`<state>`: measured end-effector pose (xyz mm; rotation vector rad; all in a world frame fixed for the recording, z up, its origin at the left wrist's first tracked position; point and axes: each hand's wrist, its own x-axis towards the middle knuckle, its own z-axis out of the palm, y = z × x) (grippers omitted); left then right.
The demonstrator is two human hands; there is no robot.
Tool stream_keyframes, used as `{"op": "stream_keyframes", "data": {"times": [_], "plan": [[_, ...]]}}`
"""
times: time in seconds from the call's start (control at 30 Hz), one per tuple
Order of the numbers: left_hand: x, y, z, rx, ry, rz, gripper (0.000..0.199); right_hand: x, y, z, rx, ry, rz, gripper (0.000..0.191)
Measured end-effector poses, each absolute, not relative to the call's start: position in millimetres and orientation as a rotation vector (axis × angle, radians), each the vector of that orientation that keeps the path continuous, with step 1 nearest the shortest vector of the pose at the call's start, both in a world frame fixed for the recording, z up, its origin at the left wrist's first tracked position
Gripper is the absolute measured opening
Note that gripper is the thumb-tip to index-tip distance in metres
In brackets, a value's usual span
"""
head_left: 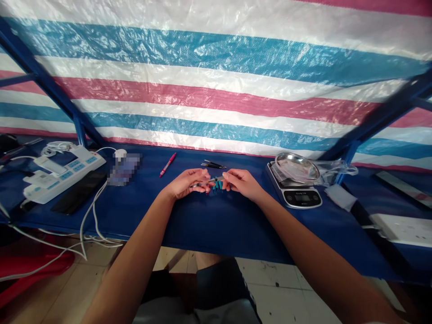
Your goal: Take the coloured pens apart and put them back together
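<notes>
Over the middle of the blue table (222, 225), my left hand (187, 183) and my right hand (243, 183) meet around a thin pen-like piece (213, 180). The fingers of both hands are closed on it, one hand at each end. Small blue pieces (218, 186) lie between the hands, just below the thin piece; whether they are held is too small to tell. Several dark pen refills (214, 164) rest on the table just beyond my fingers. To the left of them lies a pink pen (168, 165).
A digital scale (302, 198) with a metal bowl (297, 167) stands at the right, near plastic bags and a white power strip (401, 228). At the left are another power strip (64, 173), a black phone (79, 193) and white cables. A striped sheet hangs behind.
</notes>
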<state>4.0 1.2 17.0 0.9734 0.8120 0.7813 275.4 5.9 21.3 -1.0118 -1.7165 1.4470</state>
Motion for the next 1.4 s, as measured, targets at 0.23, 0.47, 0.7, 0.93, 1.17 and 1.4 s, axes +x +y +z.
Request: {"op": "stream_keyframes", "data": {"times": [0.23, 0.47, 0.7, 0.93, 1.17, 1.4], "plan": [[-4, 19, 10, 0.691, 0.868, 1.216, 0.037, 281, 22, 13, -1.010, -1.302, 1.274, 0.056], [0, 19, 2, 0.845, 0.818, 1.494, 0.058, 282, 24, 10, -0.989, -1.228, 1.229, 0.053], [-1, 22, 3, 0.772, 0.788, 1.546, 0.027, 280, 22, 12, -0.976, -1.223, 1.249, 0.049], [3, 14, 4, 0.893, 0.779, 1.280, 0.039, 280, 21, 11, -0.964, -1.227, 1.262, 0.049], [11, -1, 13, 1.069, 0.713, 0.901, 0.049, 274, 16, 10, -0.973, -1.315, 1.342, 0.052], [14, 0, 9, 1.187, 0.719, 0.919, 0.048, 268, 11, 9, -0.932, -1.378, 1.392, 0.045]]}}
